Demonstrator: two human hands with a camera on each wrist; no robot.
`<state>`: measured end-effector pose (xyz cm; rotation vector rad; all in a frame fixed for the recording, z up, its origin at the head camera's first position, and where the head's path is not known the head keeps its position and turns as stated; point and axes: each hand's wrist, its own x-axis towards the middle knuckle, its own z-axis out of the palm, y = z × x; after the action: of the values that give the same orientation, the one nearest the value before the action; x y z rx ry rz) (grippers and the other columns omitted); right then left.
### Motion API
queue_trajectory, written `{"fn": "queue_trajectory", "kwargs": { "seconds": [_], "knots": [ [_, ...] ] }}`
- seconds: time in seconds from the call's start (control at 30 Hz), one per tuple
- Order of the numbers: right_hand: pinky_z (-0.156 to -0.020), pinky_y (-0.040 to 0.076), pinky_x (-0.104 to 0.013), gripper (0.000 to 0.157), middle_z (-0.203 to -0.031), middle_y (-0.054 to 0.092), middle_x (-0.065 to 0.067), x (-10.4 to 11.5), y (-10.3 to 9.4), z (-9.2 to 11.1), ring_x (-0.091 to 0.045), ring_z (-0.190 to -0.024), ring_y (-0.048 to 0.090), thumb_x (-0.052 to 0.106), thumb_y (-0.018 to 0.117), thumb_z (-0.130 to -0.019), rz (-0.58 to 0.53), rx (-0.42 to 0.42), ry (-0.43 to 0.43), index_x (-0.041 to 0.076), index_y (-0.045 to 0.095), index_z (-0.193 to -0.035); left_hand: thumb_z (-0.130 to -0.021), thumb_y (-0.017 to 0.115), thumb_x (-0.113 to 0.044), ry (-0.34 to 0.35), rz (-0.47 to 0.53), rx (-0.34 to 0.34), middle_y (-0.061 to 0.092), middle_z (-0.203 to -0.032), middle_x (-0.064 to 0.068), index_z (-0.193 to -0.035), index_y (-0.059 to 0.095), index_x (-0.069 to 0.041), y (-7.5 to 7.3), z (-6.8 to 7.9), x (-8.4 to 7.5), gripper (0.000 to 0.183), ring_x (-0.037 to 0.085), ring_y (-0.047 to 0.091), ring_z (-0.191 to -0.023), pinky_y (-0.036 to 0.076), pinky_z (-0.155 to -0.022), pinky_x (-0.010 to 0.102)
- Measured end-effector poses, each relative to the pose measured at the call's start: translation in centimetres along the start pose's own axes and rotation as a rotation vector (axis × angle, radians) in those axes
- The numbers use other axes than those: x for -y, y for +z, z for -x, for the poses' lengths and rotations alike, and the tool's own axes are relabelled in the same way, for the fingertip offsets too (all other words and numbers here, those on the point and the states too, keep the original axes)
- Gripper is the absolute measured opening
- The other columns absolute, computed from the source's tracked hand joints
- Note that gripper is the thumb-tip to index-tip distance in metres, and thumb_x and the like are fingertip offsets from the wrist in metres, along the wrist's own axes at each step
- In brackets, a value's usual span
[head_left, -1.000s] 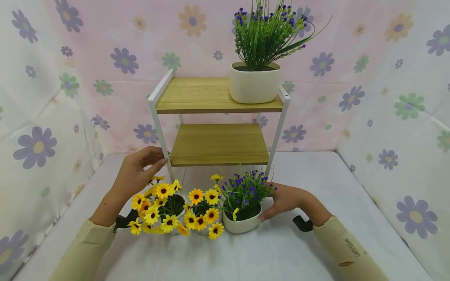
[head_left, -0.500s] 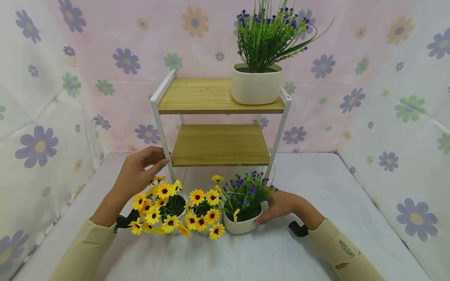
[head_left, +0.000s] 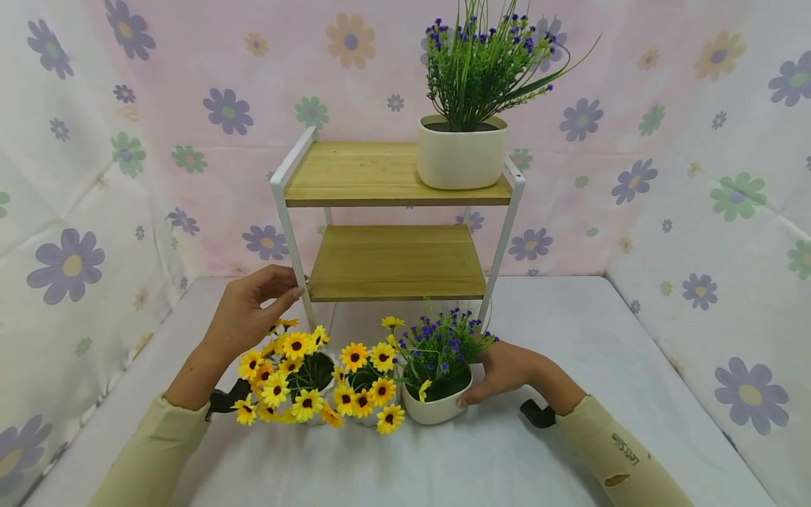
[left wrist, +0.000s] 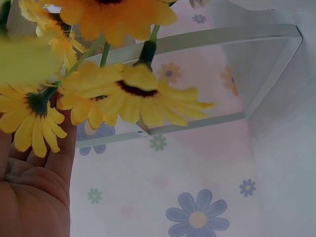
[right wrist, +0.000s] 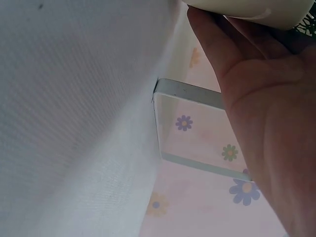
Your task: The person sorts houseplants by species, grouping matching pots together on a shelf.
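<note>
My left hand (head_left: 243, 310) pinches the left front leg of a two-tier shelf rack (head_left: 395, 264) with wooden boards and a white metal frame. My right hand (head_left: 510, 370) grips a small white pot (head_left: 437, 410) of purple flowers (head_left: 443, 341), its thumb on the pot's front side and its fingers partly hidden behind. In the right wrist view the fingers (right wrist: 217, 42) reach up against the pot (right wrist: 266, 11). Two pots of yellow flowers (head_left: 294, 366) (head_left: 367, 384) stand left of it. Yellow petals (left wrist: 143, 96) partly cover the left hand in the left wrist view.
On the right of the top board (head_left: 361, 172) stands a larger white pot (head_left: 462, 156) with tall purple flowers and grass (head_left: 481, 77). A white cloth covers the table (head_left: 412, 472). Flower-printed fabric (head_left: 386, 70) walls the back and both sides.
My right hand has slid a little to the left, bringing its thumb farther round the front of the small pot. The left hand keeps its place on the rack leg.
</note>
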<state>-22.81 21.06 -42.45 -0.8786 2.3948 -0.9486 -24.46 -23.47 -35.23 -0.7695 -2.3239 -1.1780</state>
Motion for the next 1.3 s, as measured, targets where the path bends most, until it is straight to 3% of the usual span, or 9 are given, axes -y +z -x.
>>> {"fn": "queue_trajectory", "kwargs": {
  "seconds": [0.17,0.57,0.77,0.97,1.3],
  "knots": [
    [-0.117,0.044,-0.06,0.113,-0.167,0.038,-0.007,0.3,-0.3,0.1,-0.033,-0.15,0.044,0.042,0.094,-0.079,-0.027,-0.023,-0.079,0.01,0.028,-0.166,-0.098,0.072,0.003,-0.001,0.004,-0.002,0.079,-0.105,0.01,-0.118,0.074,-0.005,0.0,0.0,0.0,0.021,-0.004,0.071,-0.095,0.056,-0.088,0.01],
    [-0.112,0.048,-0.064,0.1,-0.159,0.05,-0.008,0.9,-1.2,1.1,-0.038,-0.141,0.054,0.044,0.093,-0.08,0.031,-0.09,-0.029,0.011,0.043,-0.159,-0.098,0.072,0.004,0.009,0.006,-0.006,0.079,-0.105,0.01,-0.118,0.074,-0.004,0.1,0.1,0.2,0.022,-0.006,0.07,-0.095,0.055,-0.088,0.01],
    [-0.11,0.05,-0.063,0.096,-0.156,0.054,-0.006,1.4,-1.9,1.7,-0.036,-0.138,0.057,0.045,0.092,-0.081,0.072,-0.132,-0.067,0.014,0.045,-0.159,-0.098,0.072,0.004,0.01,0.006,-0.005,0.079,-0.105,0.009,-0.118,0.074,-0.005,0.0,0.0,0.2,0.022,-0.005,0.071,-0.095,0.056,-0.088,0.011],
    [-0.11,0.05,-0.064,0.102,-0.16,0.049,-0.009,2.1,-2.6,2.3,-0.036,-0.141,0.054,0.044,0.092,-0.082,0.079,-0.2,-0.091,0.013,0.038,-0.163,-0.098,0.073,0.004,0.012,-0.003,-0.005,0.079,-0.105,0.01,-0.119,0.074,-0.005,0.0,0.0,0.2,0.022,-0.006,0.071,-0.095,0.056,-0.088,0.01],
    [-0.111,0.047,-0.068,0.098,-0.156,0.054,-0.005,3.0,-3.1,2.6,-0.036,-0.144,0.051,0.034,0.094,-0.08,0.03,-0.315,-0.132,0.016,0.041,-0.161,-0.098,0.072,0.004,0.004,0.009,-0.002,0.079,-0.106,0.011,-0.119,0.073,-0.004,0.1,0.0,0.2,0.022,-0.007,0.07,-0.096,0.055,-0.089,0.01]
  ]
}}
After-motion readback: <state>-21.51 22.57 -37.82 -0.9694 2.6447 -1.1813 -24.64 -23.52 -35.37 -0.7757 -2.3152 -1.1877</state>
